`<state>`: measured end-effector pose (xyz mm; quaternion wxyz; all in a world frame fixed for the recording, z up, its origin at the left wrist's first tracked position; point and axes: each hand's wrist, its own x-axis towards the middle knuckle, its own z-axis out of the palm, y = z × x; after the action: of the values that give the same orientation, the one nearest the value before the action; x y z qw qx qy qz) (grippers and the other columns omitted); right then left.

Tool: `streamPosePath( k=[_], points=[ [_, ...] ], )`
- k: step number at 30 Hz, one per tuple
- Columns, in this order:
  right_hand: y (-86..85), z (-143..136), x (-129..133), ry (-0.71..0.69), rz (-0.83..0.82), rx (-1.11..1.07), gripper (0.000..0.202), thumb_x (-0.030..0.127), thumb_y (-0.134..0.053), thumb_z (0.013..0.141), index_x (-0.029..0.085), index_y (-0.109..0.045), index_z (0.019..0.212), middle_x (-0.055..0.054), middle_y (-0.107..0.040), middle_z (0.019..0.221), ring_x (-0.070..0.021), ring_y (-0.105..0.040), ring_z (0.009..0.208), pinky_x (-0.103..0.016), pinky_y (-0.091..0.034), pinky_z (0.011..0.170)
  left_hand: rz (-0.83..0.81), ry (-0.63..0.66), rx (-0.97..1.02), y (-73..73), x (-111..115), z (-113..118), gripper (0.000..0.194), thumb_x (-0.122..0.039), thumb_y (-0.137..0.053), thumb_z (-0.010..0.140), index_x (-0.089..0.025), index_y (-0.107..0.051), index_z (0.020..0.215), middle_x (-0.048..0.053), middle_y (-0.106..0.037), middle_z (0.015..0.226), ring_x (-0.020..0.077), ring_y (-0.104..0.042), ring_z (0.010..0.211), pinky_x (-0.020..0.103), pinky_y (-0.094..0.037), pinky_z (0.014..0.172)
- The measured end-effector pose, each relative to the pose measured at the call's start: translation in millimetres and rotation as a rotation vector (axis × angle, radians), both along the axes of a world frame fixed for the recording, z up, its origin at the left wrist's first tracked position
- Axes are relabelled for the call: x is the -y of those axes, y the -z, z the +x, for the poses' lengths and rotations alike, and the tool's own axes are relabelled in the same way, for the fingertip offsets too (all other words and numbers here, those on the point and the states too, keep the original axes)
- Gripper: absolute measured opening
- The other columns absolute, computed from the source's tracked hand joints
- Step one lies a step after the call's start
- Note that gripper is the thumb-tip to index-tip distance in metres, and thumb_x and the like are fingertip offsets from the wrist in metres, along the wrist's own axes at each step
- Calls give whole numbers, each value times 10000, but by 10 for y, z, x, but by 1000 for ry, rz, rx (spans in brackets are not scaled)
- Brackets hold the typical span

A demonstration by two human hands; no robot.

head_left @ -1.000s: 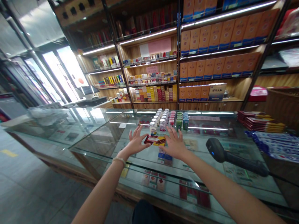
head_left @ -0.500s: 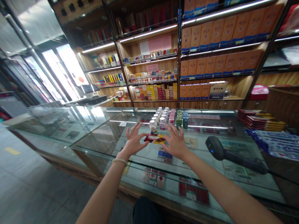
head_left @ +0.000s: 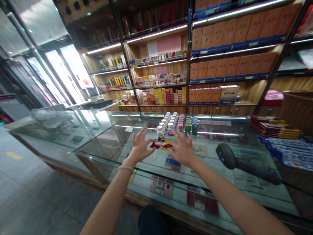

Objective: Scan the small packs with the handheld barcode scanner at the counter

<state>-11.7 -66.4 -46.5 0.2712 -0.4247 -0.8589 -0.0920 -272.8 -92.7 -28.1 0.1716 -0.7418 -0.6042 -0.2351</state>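
Between my two hands is a red and yellow wrapped chocolate bar, level just above or on the glass counter; I cannot tell whether it touches the glass. My left hand pinches its left end between thumb and forefinger, other fingers spread. At the right end, the thumb and forefinger of my right hand grip it the same way. Right behind the bar stand rows of white-capped bottles, with pink-labelled containers and green cans beside them.
A black barcode scanner lies on the glass counter to the right. Beyond it are stacked red and yellow packets and blue-white packets. Shelves with orange boxes line the back wall.
The view has shifted very slightly. Both hands keep the same hold on the chocolate bar, with no other visible change.
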Motion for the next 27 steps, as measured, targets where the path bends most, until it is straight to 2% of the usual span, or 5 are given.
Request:
streamPosePath(
  k=[12, 15, 19, 22, 27],
  points=[
    [12, -3, -16, -6, -10, 7, 369, 490, -564, 944, 267, -730, 1187, -116, -320, 1668, -320, -234, 1522, -574, -10, 1199, 5, -36, -29, 31, -14, -15, 294, -489, -718, 812, -327, -764, 1053, 32, -328, 1670, 339, -242, 1541, 575, 46, 1245],
    [24, 0, -20, 10, 4, -7, 490, 541, -553, 940, 273, -643, 1340, -123, -277, 1683, -323, -210, 1531, -581, -9, 1204, 15, -39, -55, 57, -26, -33, 496, -550, -704, 818, -321, -694, 1258, 74, -276, 1690, 346, -216, 1553, 559, 42, 1251],
    [44, -7, -32, 15, 51, -10, 701, 637, -529, 925, 273, -463, 1521, -129, -187, 1711, -337, -136, 1554, -594, 17, 1213, 42, -50, -71, 94, -54, -63, 859, -685, -685, 791, -304, -465, 1528, 124, -225, 1703, 377, -188, 1561, 556, 81, 1245],
    [57, -16, -41, 12, 63, -2, 786, 678, -513, 918, 278, -366, 1579, -126, -154, 1719, -343, -89, 1564, -610, 36, 1212, 35, -55, -84, 105, -70, -80, 930, -727, -664, 788, -313, -388, 1573, 133, -184, 1714, 379, -156, 1571, 558, 89, 1238],
    [65, -15, -51, 4, 54, 1, 801, 685, -496, 927, 304, -301, 1604, -110, -120, 1727, -334, -62, 1573, -626, 39, 1213, 26, -61, -92, 103, -86, -87, 905, -751, -607, 819, -322, -370, 1580, 138, -171, 1716, 366, -131, 1579, 561, 90, 1231]
  ],
)
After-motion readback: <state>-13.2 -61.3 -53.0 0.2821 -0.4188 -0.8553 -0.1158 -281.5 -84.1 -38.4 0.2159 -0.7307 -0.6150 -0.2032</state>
